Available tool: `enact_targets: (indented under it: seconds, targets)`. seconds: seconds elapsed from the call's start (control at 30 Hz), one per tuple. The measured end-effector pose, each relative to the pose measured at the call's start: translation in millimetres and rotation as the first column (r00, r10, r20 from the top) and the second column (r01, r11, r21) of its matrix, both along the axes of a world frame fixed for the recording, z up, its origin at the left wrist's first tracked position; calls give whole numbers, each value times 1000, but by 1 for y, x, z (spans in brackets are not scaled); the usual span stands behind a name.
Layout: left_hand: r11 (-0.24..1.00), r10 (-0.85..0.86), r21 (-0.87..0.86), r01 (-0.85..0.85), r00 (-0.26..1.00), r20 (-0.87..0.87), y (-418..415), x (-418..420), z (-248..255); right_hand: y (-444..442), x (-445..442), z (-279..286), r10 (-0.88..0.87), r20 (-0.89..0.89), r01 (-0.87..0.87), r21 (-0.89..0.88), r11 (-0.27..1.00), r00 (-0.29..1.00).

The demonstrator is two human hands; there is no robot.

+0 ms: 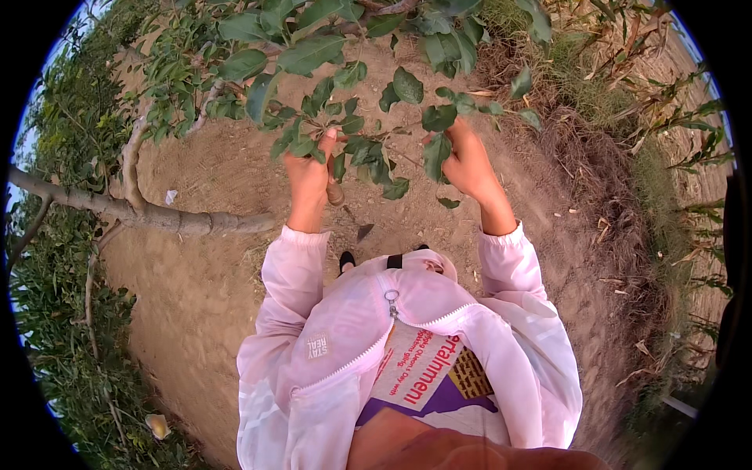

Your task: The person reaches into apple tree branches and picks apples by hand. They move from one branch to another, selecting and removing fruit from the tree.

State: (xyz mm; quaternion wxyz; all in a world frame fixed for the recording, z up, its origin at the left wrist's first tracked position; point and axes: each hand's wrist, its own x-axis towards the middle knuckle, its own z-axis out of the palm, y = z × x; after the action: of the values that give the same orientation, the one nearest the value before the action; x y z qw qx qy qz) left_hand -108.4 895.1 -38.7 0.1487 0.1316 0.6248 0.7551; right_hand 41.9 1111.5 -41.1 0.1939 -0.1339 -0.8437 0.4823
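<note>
My left hand is closed around a brown handle that points downward, its thumb raised against the leafy twigs. What the handle belongs to is hidden by the hand and leaves. My right hand is bent at a leafy shoot, its fingertips partly behind the leaves; its exact grip is unclear. Between both hands hangs a cluster of green leaves on thin twigs. Light pink sleeves cover both arms.
A thick bare branch juts in from the left. More foliage hangs above the hands. Dry roots and grass line the right side, and green plants border the left. Bare soil lies below.
</note>
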Motion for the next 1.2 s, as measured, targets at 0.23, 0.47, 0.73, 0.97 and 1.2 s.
enact_targets:
  seconds: [0.23, 0.47, 0.73, 0.97, 1.2]
  targets:
    - [997, -69, -29, 67, 996, -58, -18, 0, 2, 11, -6, 9, 526, -156, -525, -508, 683, 836]
    - [999, -34, 28, 34, 999, 6, -27, 11, 4, -10, -15, 13, 578, -31, -524, -463, 715, 816]
    - [996, 2, 91, -8, 998, 63, -30, 23, 10, -14, -28, -3, 610, -266, -645, -515, 564, 746]
    - [999, -38, 23, 38, 999, 34, -36, 20, 11, -39, -48, -8, 418, -318, -490, -198, 849, 851]
    - [996, -18, 93, 16, 1000, 20, -38, 22, 8, -35, -38, 13, 527, -250, -571, -522, 633, 813]
